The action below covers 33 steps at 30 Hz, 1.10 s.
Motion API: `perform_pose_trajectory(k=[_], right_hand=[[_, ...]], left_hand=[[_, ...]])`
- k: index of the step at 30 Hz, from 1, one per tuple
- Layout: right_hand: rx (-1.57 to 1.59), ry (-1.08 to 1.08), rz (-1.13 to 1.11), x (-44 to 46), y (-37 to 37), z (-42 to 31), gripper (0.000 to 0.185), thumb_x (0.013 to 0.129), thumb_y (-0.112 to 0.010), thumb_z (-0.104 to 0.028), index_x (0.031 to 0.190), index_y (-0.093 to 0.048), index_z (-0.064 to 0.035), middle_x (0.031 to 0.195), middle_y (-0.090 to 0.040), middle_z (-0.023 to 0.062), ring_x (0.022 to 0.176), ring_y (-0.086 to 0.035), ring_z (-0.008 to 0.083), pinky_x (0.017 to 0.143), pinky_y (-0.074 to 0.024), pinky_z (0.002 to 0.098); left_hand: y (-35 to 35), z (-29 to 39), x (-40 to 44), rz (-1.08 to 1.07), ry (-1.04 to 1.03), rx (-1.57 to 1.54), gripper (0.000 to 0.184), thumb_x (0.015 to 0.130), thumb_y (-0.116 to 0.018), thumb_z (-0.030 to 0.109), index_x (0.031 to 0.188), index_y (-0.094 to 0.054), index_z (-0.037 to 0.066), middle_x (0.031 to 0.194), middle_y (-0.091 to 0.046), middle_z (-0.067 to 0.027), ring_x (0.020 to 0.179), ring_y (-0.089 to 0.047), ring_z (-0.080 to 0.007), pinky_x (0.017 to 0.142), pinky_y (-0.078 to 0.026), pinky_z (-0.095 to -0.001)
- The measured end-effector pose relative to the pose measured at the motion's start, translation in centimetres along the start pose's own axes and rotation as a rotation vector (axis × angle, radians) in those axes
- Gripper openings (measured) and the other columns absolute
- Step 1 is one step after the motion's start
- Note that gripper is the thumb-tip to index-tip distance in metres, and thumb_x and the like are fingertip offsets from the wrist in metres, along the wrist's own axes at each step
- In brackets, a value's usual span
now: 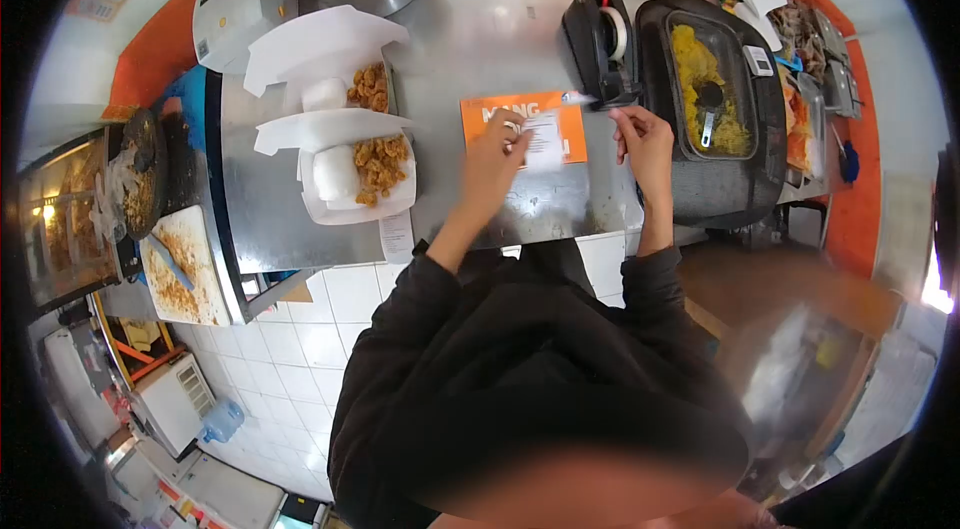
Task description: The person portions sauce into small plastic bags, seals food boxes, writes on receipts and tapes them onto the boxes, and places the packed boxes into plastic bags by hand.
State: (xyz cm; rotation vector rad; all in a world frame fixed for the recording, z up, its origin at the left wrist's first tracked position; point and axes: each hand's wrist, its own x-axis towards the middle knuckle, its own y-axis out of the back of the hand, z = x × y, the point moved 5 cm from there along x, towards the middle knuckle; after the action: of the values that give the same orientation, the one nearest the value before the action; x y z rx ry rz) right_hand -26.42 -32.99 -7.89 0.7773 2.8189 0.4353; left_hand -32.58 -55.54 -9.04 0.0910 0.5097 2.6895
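On the steel bench [470, 29]: a white paper slip [544, 139], finely printed in dark lines and blurred toward its lower end, was over a flat orange panel [571, 121] with bold white lettering, "MANG" readable along the top.
Left hand [492, 154]: fingers at the slip's left edge, above the panel; I could not tell whether they pinched it or merely pressed it.
Right hand [648, 141]: just right of the panel, thumb and forefinger drawn together by the near end of the black tape dispenser [588, 37]; I could not tell whether tape was between them.
Near edge: a strip of steel separated it from the panel.
Left of the panel: bare steel ran to two open food boxes.
Right side: tighter, with the dispenser close beside a black case [655, 54] of yellow food.
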Motion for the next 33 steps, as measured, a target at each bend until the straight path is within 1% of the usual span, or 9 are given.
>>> perform_pose_trajectory(k=[2, 10, 12, 15, 17, 19, 21, 28, 33], right_hand=[[0.042, 0.008, -0.09, 0.7, -0.7, -1.1, 0.014, 0.088, -0.061, -0.008, 0.09, -0.065, 0.0046, 0.057, -0.053, 0.0028, 0.042, -0.047, 0.0081, 0.038, -0.0379, 0.0242], [-0.306, 0.022, -0.633, 2.4, -8.2, -1.6, 0.06, 0.082, -0.067, -0.009, 0.137, -0.044, -0.0092, 0.061, -0.056, 0.0063, 0.045, -0.052, 0.0132, 0.042, -0.0437, 0.0283], [-0.844, 0.378, -0.362, 4.4, -7.6, 1.1, 0.099, 0.068, -0.077, -0.009, 0.148, -0.018, -0.014, 0.07, -0.063, 0.0177, 0.063, -0.065, 0.0308, 0.057, -0.0506, 0.042], [-1.313, 0.17, -0.113, 3.6, -4.2, -1.6, 0.101, 0.067, -0.077, -0.009, 0.147, -0.017, -0.0146, 0.079, -0.067, 0.0186, 0.072, -0.064, 0.0385, 0.062, -0.0514, 0.0454], [-1.135, -0.006, -0.264, 2.1, -3.7, -2.6, 0.103, 0.062, -0.08, -0.009, 0.146, -0.02, -0.0118, 0.103, -0.064, 0.022, 0.092, -0.062, 0.0384, 0.08, -0.0512, 0.0422], [-0.619, 0.675, -0.47, 0.1, -5.5, -3.2, 0.113, 0.053, -0.085, -0.017, 0.146, -0.021, -0.0112, 0.117, -0.054, 0.0247, 0.114, -0.051, 0.0369, 0.096, -0.0397, 0.0476], [-0.808, 0.659, -0.616, -0.6, -7.9, -2.2, 0.115, 0.047, -0.087, -0.022, 0.144, -0.026, -0.0107, 0.134, -0.039, 0.0219, 0.129, -0.033, 0.0354, 0.107, -0.0231, 0.0497], [-0.818, 0.93, -0.63, -2.5, -11.7, 0.1, 0.084, 0.038, -0.08, -0.034, 0.114, -0.051, -0.0124, 0.104, -0.056, 0.0167, 0.102, -0.051, 0.0355, 0.086, -0.0395, 0.0493], [-0.822, 0.821, -0.456, -13.3, -0.4, 1.1, 0.112, 0.037, -0.08, -0.037, 0.136, -0.038, -0.0082, 0.114, -0.046, 0.021, 0.109, -0.045, 0.0375, 0.094, -0.033, 0.0472]], left_hand=[[-0.3, -3.2, 0.7, -0.059, 0.219, 0.014, 0.022, 0.082, -0.065, 0.018, 0.103, -0.059, 0.013, 0.081, -0.065, -0.006, 0.071, -0.063, -0.0204, 0.064, -0.047, -0.0349], [0.7, -2.9, 0.1, 0.122, -0.297, 0.644, 0.043, 0.08, -0.065, 0.032, 0.121, -0.058, 0.023, 0.142, -0.036, -0.009, 0.134, -0.028, -0.0323, 0.102, -0.027, -0.0534], [0.9, -3.3, 0.2, 0.091, -0.302, 0.61, 0.041, 0.081, -0.065, 0.032, 0.12, -0.059, 0.023, 0.142, -0.036, -0.01, 0.136, -0.025, -0.0331, 0.103, -0.026, -0.0538], [0.8, -3.8, 0.5, 0.044, -0.318, 0.616, 0.045, 0.079, -0.067, 0.034, 0.122, -0.058, 0.023, 0.143, -0.034, -0.012, 0.138, -0.02, -0.0349, 0.103, -0.026, -0.0552], [1.0, -3.2, 0.6, 0.018, -0.34, 0.651, 0.05, 0.077, -0.068, 0.036, 0.124, -0.056, 0.023, 0.144, -0.032, -0.013, 0.138, -0.019, -0.0358, 0.102, -0.027, -0.0562], [1.7, -2.1, 0.2, -0.193, -0.201, 0.55, 0.064, 0.071, -0.073, 0.04, 0.129, -0.051, 0.022, 0.146, -0.026, -0.0144, 0.139, -0.016, -0.0381, 0.099, -0.031, -0.0585], [1.7, -2.6, -0.6, -0.265, -0.239, 0.55, 0.074, 0.066, -0.076, 0.039, 0.132, -0.048, 0.022, 0.148, -0.021, -0.014, 0.137, -0.017, -0.0393, 0.097, -0.035, -0.0568], [1.1, -4.3, -3.1, -0.233, -0.645, 0.611, 0.085, 0.067, -0.073, 0.034, 0.134, -0.033, 0.0, 0.136, -0.036, -0.0232, 0.124, -0.035, -0.0438, 0.103, -0.031, -0.0525], [-4.4, 3.6, -11.9, -0.396, -0.716, 0.615, 0.089, 0.066, -0.072, 0.025, 0.136, -0.026, -0.004, 0.136, -0.033, -0.0238, 0.125, -0.033, -0.0433, 0.104, -0.03, -0.0526]])
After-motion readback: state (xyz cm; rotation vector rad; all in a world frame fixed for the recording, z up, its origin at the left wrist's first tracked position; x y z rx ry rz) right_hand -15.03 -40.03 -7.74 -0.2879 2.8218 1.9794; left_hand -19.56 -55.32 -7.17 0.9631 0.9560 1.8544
